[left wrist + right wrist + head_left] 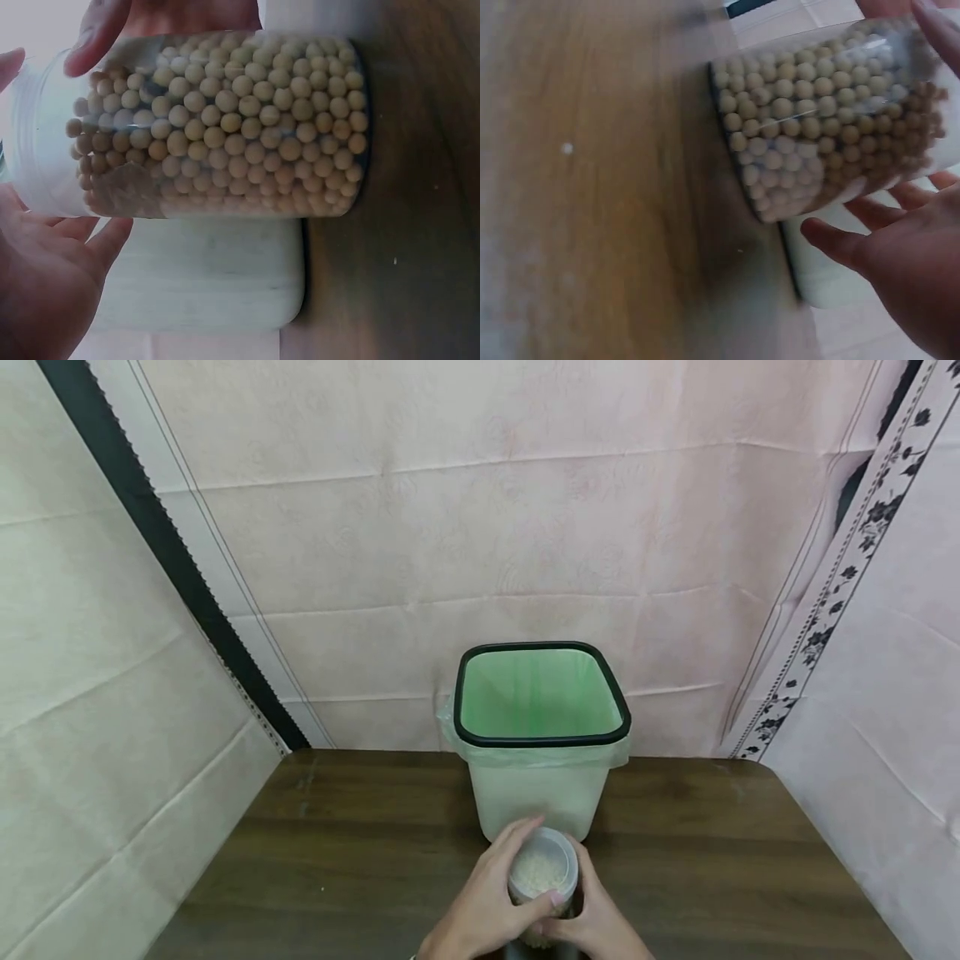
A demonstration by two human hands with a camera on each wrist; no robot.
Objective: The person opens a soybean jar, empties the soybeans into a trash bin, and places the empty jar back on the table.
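Note:
A clear jar (225, 127) full of round beige beans stands upright on the table between my two hands. Its round, translucent top (542, 864) faces up in the head view. My left hand (483, 893) curls round the upper left side of the jar, thumb across the near side. On the opposite side, my right hand (600, 914) grips it with fingers behind and thumb in front. In the right wrist view, the right hand (911, 251) has its fingers along the jar's upper part. The dark base of the jar is close to the wood.
Just behind the jar stands a pale green bin (536, 785) with a black rim and a plastic liner folded over its edge. Brown wood tabletop (337, 860) spreads to both sides. Pale cloth (487, 527) hangs at the back and sides.

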